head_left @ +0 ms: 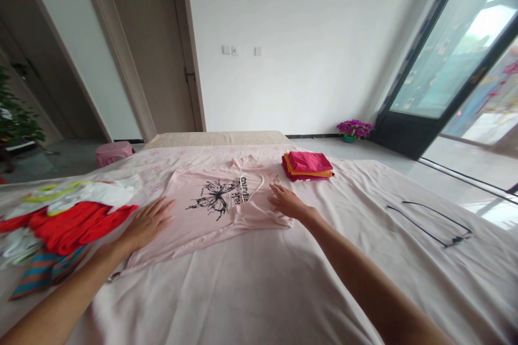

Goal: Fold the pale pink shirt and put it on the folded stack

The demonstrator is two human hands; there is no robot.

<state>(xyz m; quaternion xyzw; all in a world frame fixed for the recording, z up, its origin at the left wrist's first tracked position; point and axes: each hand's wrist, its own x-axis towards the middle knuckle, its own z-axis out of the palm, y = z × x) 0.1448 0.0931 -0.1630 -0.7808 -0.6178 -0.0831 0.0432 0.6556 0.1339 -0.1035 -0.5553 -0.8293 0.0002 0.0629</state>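
The pink shirt (220,202) is overlaid between eight and nine o'clock by the spread left hand (150,225) and at three by the spread right hand (286,201).

The shirt (210,194) is pale pink, printed with a black butterfly and dark lettering, on a pale pinkish sheet (259,291) with faint pink flowers along its far part. The stack (309,164) is crimson with an orange layer, while the pile has a bright red garment (73,221), white ones edged yellow-green (99,194) and a blue-and-brown striped cloth (48,269). The glasses (458,239) are black, the stool (115,153) pink, the blossoms (355,129) purple.
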